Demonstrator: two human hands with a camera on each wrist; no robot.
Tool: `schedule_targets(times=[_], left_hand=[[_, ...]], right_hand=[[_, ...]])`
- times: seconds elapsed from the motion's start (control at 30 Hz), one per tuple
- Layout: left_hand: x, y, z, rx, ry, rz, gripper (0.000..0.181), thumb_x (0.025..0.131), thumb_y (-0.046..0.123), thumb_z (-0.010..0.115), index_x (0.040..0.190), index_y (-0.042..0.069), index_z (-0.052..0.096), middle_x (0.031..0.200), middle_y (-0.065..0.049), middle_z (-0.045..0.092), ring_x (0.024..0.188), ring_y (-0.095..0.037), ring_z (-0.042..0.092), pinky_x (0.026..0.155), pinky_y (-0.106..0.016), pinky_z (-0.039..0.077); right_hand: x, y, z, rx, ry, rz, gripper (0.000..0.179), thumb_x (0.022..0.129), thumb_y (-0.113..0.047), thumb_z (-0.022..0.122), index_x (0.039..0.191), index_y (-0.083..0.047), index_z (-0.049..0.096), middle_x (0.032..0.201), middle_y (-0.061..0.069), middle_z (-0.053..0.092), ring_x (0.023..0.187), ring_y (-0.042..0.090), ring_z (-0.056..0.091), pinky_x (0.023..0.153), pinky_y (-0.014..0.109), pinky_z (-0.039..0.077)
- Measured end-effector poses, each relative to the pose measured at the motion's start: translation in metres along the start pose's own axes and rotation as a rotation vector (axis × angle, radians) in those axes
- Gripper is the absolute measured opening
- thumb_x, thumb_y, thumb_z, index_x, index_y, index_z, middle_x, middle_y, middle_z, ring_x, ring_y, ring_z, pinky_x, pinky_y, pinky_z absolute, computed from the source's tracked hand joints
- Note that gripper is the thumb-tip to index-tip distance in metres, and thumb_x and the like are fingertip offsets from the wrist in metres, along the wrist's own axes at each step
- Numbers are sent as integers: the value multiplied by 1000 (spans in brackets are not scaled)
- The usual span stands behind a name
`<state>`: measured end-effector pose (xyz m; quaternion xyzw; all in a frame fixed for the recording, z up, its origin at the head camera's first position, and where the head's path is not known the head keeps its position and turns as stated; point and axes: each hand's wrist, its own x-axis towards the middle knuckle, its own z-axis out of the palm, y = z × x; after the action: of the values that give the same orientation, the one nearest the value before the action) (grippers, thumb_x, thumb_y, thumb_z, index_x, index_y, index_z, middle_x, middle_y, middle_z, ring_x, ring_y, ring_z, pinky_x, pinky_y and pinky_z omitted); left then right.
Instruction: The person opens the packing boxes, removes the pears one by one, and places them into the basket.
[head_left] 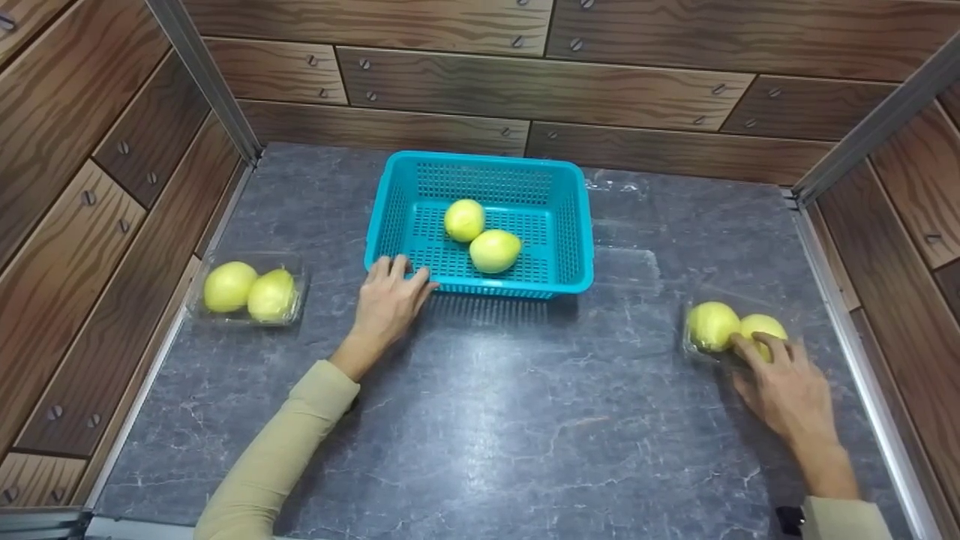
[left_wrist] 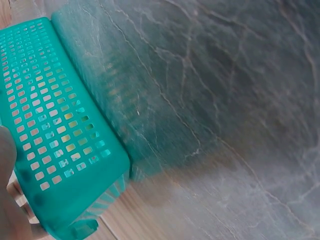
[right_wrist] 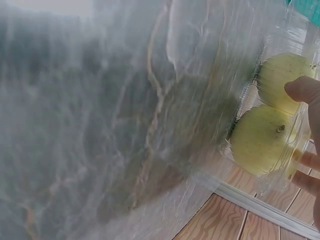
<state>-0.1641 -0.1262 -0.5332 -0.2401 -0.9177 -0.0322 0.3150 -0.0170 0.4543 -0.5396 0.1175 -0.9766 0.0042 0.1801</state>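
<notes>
A turquoise plastic basket [head_left: 570, 225] stands at the back middle of the table, with two round yellow-green fruits [head_left: 496, 251] inside. My left hand [head_left: 386, 304] grips its front left rim. In the left wrist view, fingers reach over the edge of the basket [left_wrist: 55, 110]. At the right, a clear plastic tray [head_left: 685, 341] holds two more such fruits. My right hand [head_left: 787, 386] has its fingers around the right-hand fruit [head_left: 763, 330], which still sits in the tray. In the right wrist view, the thumb lies near where this fruit [right_wrist: 260, 140] meets its neighbour [right_wrist: 282, 75].
Another clear tray [head_left: 296, 315] with two yellow-green fruits [head_left: 230, 286] stands at the left. A transparent tray [head_left: 622, 270] lies right of the basket. Wood-patterned walls [head_left: 480, 82] with metal edge strips bound the grey marbled table [head_left: 510, 420] at the back and sides.
</notes>
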Motion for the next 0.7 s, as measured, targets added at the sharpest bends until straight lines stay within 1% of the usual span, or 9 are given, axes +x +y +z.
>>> schedule_targets(times=[0.13, 0.27, 0.37, 0.5, 0.6, 0.7], left_hand=[[0, 0, -1, -11, -8, -6, 29, 103, 44, 63, 101, 15, 67, 97, -13, 63, 86, -31, 57, 75, -44, 59], [-1, 0, -2, -25, -17, -14, 28, 103, 44, 64, 104, 15, 68, 98, -14, 63, 88, -32, 57, 76, -45, 60], [-1, 0, -2, -28, -21, -17, 29, 103, 44, 63, 105, 16, 69, 99, -14, 64, 89, -33, 58, 76, -45, 60], [-1, 0, -1, -23, -25, -19, 29, 104, 44, 62, 106, 16, 70, 99, -13, 64, 89, -32, 57, 75, -44, 60], [-1, 0, -1, -19, -11, -18, 29, 103, 44, 63, 103, 16, 69, 98, -14, 64, 88, -32, 57, 74, -44, 60], [0, 0, -1, -23, 9, -11, 30, 102, 44, 65, 101, 15, 68, 96, -14, 64, 86, -32, 57, 74, -43, 59]], right_hand=[[-2, -7, 0, -11, 20, -26, 60, 78, -24, 80, 135, -17, 60, 123, 25, 65, 105, 54, 63, 56, 65, 56], [-2, -14, 1, -11, 40, -56, 58, 79, -29, 75, 134, -17, 61, 122, 26, 66, 102, 54, 64, 56, 64, 56], [-2, -18, 1, -15, 45, -76, 55, 83, -35, 67, 134, -16, 62, 120, 26, 66, 99, 53, 65, 55, 62, 57], [-1, -24, 2, -25, 58, -102, 53, 92, -47, 50, 134, -17, 62, 117, 25, 66, 97, 51, 64, 55, 59, 57], [1, -29, 3, -45, 110, -142, 54, 98, -52, 41, 131, -16, 65, 112, 24, 67, 93, 50, 64, 54, 58, 57], [2, -33, 5, -68, 176, -186, 53, 102, -52, 38, 126, -15, 67, 107, 23, 68, 88, 48, 64, 50, 55, 56]])
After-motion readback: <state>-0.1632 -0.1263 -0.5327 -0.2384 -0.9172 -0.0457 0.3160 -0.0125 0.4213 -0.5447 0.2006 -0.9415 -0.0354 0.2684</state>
